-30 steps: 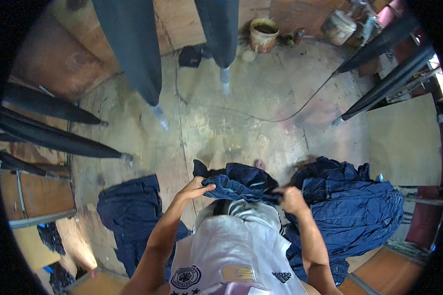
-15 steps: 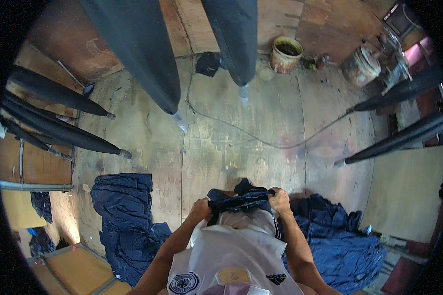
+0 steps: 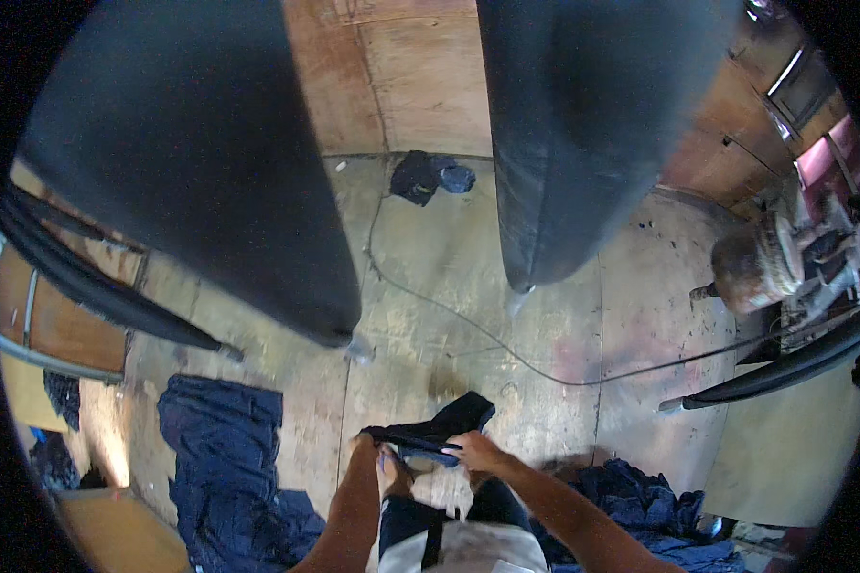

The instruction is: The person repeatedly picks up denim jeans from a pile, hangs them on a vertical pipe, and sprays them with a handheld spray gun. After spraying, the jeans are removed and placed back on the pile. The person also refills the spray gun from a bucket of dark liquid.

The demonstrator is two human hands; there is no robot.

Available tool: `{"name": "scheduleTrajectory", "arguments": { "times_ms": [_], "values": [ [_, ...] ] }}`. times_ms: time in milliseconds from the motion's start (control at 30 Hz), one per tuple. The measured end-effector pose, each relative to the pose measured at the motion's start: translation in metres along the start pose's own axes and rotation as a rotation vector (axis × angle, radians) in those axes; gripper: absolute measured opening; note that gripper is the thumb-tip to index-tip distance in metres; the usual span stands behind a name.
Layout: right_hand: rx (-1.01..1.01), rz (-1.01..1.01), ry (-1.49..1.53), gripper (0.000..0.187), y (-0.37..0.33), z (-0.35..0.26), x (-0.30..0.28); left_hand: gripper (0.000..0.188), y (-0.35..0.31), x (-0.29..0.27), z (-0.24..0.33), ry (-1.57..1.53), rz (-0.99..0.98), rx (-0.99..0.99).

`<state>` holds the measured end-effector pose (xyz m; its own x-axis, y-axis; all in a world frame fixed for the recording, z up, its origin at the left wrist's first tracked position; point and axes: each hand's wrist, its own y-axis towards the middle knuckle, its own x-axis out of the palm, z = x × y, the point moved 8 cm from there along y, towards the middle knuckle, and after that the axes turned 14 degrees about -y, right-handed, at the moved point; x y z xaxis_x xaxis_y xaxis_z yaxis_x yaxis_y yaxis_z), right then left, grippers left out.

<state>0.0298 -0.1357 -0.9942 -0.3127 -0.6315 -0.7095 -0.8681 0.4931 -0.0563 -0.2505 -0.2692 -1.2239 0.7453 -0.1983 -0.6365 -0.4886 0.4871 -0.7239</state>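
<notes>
Ahead, broad floor [image 3: 440, 248], garment [image 3: 461, 416] edge in right grip [image 3: 480, 453]

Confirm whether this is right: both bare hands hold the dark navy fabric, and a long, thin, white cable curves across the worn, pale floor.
White is wrong: the head view shows a long, thin, dark cable curving across the worn, pale floor. The bare left hand and bare right hand do hold the dark navy fabric.

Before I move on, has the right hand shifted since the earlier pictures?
Yes. Judged against the floor seam to its right, the right hand, on the dark cloth, has moved left, nearer the left hand.
</notes>
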Motion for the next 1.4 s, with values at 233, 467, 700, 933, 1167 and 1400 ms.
{"name": "scheduleTrajectory", "arguments": {
  "times_ms": [233, 467, 700, 933, 1167, 1400],
  "values": [
    [1.376, 0.359, -0.190, 0.047, 0.000, 0.329, 0.096, 0.031, 0.120, 0.019, 0.144, 0.018, 0.069, 0.079],
    [0.848, 0.792, 0.098, 0.041, 0.134, 0.449, -0.003, 0.074, 0.176, 0.000, 0.252, -0.528, -0.033, 0.383],
    [0.576, 0.460, -0.469, 0.030, 0.263, 0.311, 0.026, 0.038, 0.279, -0.052, 0.034, -0.858, -0.053, 0.348],
    [0.469, 0.324, -0.298, 0.020, 0.348, 0.211, 0.112, 0.037, 0.275, -0.224, -0.092, -0.796, 0.471, 0.008],
    [0.771, 0.493, 0.778, 0.005, 0.256, 0.127, 0.042, 0.031, 0.072, -0.309, 0.001, -0.625, 0.700, 0.504],
    [0.650, 0.787, 0.723, 0.007, 0.102, 0.037, -0.113, 0.031, -0.117, -0.326, 0.108, -1.028, 0.236, 0.763]
  ]
}}
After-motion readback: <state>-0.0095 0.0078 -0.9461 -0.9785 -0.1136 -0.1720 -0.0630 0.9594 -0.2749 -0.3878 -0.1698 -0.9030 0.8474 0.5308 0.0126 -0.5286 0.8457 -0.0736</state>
